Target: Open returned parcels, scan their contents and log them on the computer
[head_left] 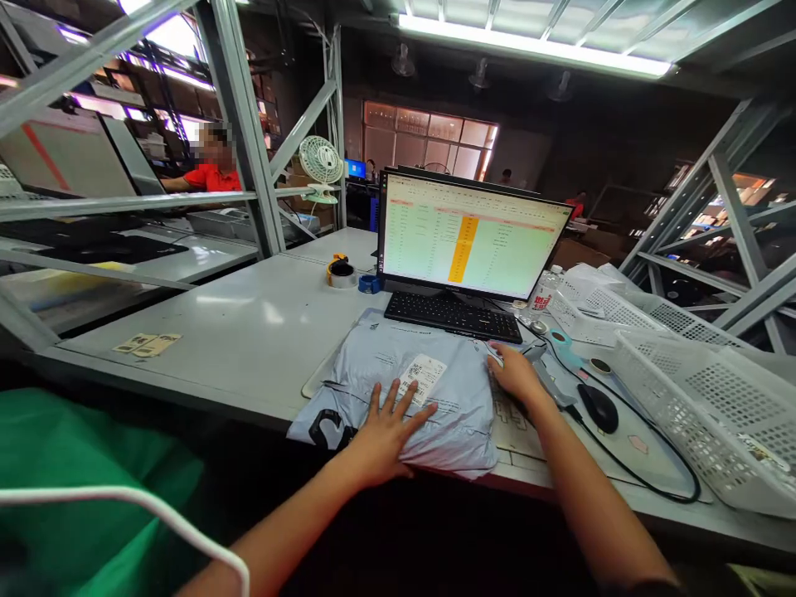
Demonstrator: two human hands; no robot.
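The pale blue plastic mailer (407,398) lies flat in front of me, creased and puffed a little in the middle, with a black printed mark at its lower left corner and a white shipping label (423,378) with a QR code near the centre. Its near side droops over the front edge of the white workbench (205,332), just beyond the black keyboard (453,317).

My left hand (389,435) is open, fingers spread wide and pressing on the mailer just below the label. My right hand (519,375) rests at the mailer's right edge, fingertips right beside a grey handheld scanner (550,373) (from up here, I can't tell whether those fingers are closed on it or only touching it). The mailer sits between my hands, under the left palm.

To the right, a black mouse (598,408) lies beside a white perforated plastic basket (702,414). Past the bench, a co-worker in a red shirt (215,177) sits behind the shelving.
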